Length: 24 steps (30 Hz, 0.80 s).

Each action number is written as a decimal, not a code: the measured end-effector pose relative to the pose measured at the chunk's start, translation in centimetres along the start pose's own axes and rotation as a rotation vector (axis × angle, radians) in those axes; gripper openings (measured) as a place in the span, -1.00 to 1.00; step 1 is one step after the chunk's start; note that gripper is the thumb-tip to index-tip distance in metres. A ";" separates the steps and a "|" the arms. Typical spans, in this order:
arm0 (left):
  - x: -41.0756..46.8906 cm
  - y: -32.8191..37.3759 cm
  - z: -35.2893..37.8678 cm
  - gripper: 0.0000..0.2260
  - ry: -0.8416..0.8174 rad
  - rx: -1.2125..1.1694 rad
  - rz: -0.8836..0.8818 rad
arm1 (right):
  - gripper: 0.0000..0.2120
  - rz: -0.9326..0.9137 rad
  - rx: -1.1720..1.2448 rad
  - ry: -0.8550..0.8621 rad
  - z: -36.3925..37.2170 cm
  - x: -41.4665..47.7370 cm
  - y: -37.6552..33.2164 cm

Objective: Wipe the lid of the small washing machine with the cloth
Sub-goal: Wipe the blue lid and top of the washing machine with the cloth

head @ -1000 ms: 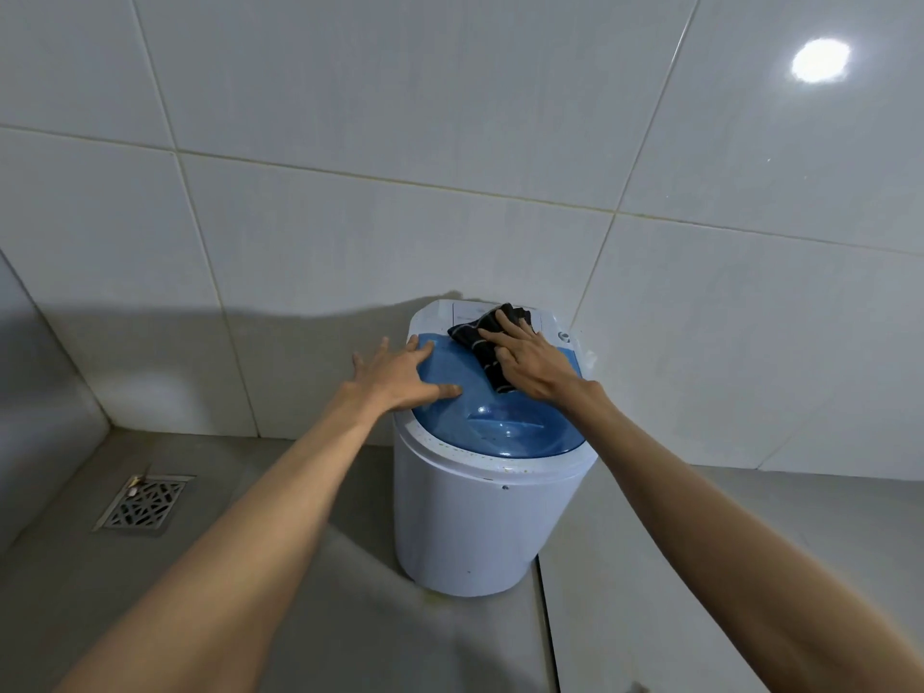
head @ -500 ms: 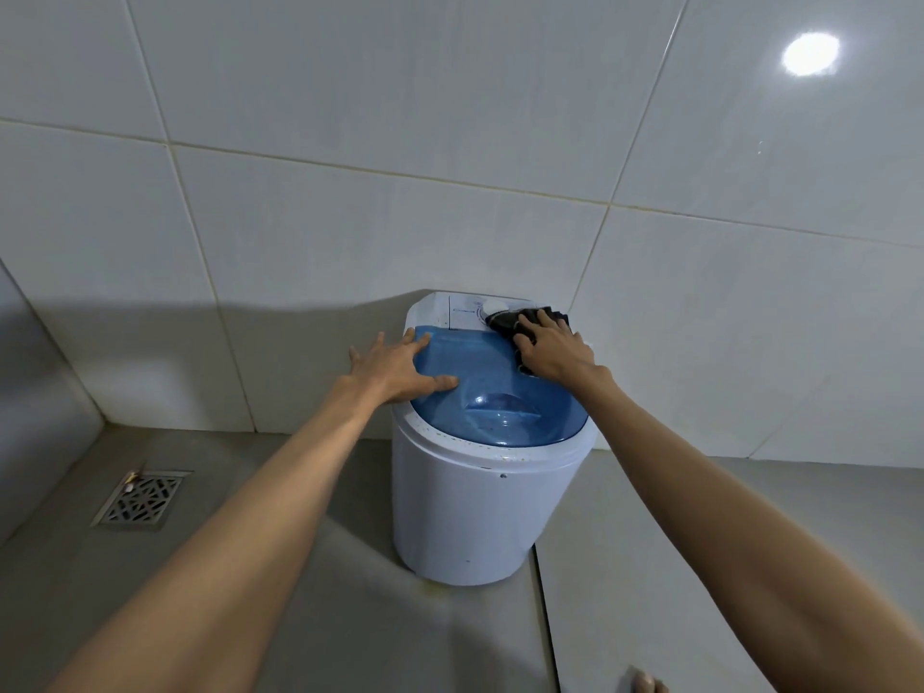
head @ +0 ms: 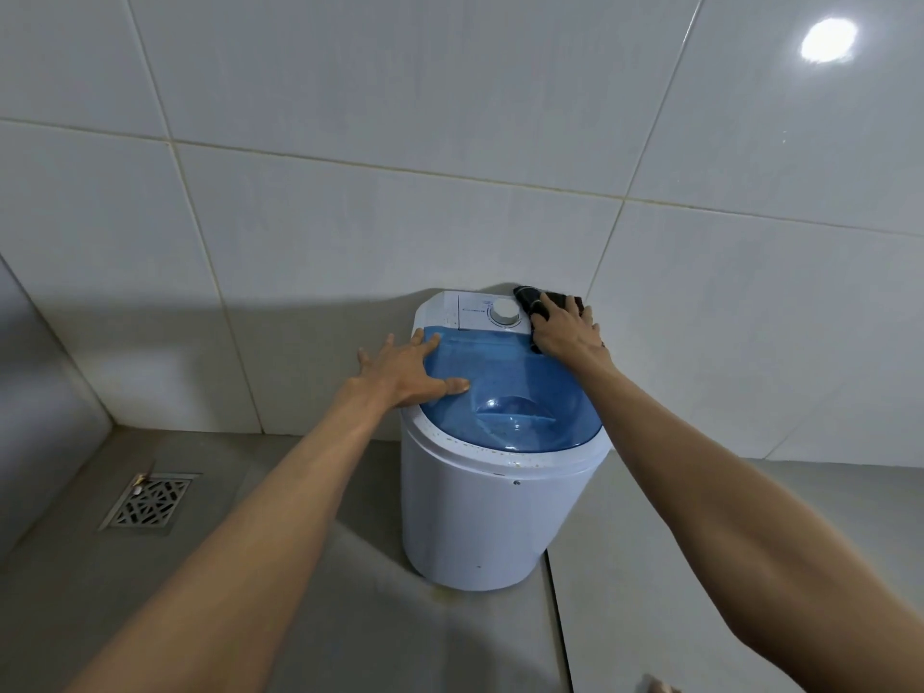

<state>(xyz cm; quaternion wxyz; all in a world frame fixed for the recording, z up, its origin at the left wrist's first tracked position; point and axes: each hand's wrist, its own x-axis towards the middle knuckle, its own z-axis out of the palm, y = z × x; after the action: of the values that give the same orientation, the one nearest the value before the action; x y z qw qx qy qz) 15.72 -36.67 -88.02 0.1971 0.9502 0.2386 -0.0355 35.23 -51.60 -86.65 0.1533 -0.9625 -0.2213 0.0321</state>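
A: Where do we find the unit?

B: We see the small white cylindrical plastic washing machine (head: 495,517) right of centre in the frame, standing on the grey tiled floor (head: 300,567) against the white tiled wall (head: 400,142). Its translucent blue plastic lid (head: 510,392) lies flat and closed on top. Above the lid in the frame sits a white control panel (head: 470,310) with a round white dial (head: 505,312).

A: Where is the cloth?

B: The dark crumpled cloth (head: 530,297) lies at the upper right corner of the machine top, just right of the dial, touching the panel and the lid's right corner.

A: State of the right hand?

B: We see the right hand (head: 567,330) pressed palm-down on the cloth, fingers spread over it and pinning it flat rather than curled around it.

A: And the left hand?

B: The left hand (head: 405,367) rests flat on the lid's left edge, fingers apart, holding nothing; the thumb lies on the blue surface.

A: Anything else in the frame?

B: A square metal floor drain (head: 147,502) sits at lower left, well apart from the machine.
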 end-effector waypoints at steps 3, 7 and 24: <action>0.2 -0.2 0.1 -0.15 0.001 0.006 0.004 | -0.51 -0.137 -0.033 -0.026 -0.5 0.4 -0.7; 0.3 -0.2 0.1 -0.14 0.008 -0.003 -0.008 | -0.54 -0.189 -0.033 0.005 -0.8 -0.4 -0.3; -0.4 0.4 -0.2 -0.12 0.046 0.036 -0.020 | -0.51 -0.341 -0.066 -0.037 1.5 -12.0 1.7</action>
<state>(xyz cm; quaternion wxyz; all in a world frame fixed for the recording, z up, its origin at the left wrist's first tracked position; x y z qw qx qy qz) 15.59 -37.11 -87.60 0.1739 0.9518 0.2519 -0.0198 24.95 -57.86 -88.66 0.1206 -0.9149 -0.3849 0.0160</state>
